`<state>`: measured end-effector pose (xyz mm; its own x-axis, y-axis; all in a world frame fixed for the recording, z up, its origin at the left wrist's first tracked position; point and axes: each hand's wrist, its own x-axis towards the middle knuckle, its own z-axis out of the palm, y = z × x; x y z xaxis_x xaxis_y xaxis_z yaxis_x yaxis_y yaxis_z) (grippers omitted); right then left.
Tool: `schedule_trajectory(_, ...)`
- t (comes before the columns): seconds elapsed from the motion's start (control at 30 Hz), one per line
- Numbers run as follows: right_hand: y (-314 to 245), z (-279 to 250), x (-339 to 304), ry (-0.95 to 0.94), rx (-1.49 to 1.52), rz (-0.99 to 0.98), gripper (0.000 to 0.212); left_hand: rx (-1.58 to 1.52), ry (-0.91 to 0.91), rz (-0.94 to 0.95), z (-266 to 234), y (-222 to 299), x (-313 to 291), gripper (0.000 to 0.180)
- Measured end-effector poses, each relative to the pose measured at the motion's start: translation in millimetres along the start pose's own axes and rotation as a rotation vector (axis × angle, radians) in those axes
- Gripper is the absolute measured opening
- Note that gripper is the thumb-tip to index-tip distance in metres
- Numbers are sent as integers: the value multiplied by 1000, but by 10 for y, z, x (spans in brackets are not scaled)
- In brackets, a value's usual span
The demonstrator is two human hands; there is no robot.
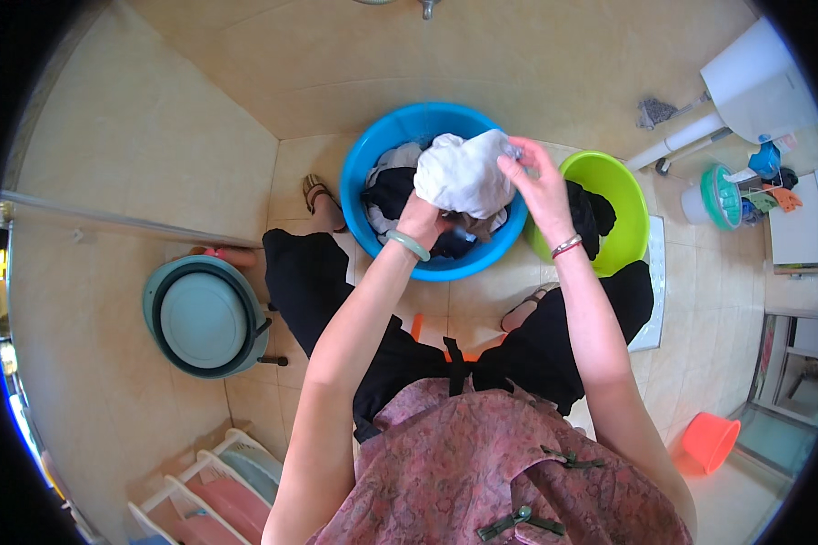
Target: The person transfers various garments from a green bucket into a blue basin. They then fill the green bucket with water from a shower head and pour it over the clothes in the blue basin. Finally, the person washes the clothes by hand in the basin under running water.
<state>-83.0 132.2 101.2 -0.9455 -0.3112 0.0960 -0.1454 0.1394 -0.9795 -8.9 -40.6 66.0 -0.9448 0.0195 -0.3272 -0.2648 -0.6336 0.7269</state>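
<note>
A bunched white cloth or garment (466,173) is held up over a large blue basin (359,163). My left hand (418,218), with a pale green bangle at the wrist, is under its lower left side, and some of those fingers are hidden by the fabric. At the upper right edge of the cloth, my right hand (543,177) pinches it between thumb and fingers. In the basin below lie dark clothes (393,193) and light ones, heaped together. A lime green basin (632,204) stands to the right with a black garment (589,218) in it.
On the left, a grey-green folding basin (204,313) leans by the wall. A white rack (200,490) stands at the lower left. An orange bucket (711,442) sits at the lower right. A white pipe (677,143) and a small lidded pail (700,202) are at the far right.
</note>
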Motion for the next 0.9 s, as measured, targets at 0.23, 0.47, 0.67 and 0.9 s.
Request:
schedule_trajectory(0.23, 168, 579, -61, -270, 485, 328, 71, 213, 261, 305, -221, 371, 100, 55)
schedule_trajectory(0.47, 687, 820, 296, -219, -316, 195, 63, 754, 536, 409, -1252, 238, 584, 105)
schedule_trajectory(0.67, 1176, 246, -41, -173, -163, 361, 31, 560, 506, -109, -984, -383, 505, 82)
schedule_trajectory(0.9, 1598, -992, -93, 466, 42, 319, 17, 312, 200, -218, -270, -745, 529, 47)
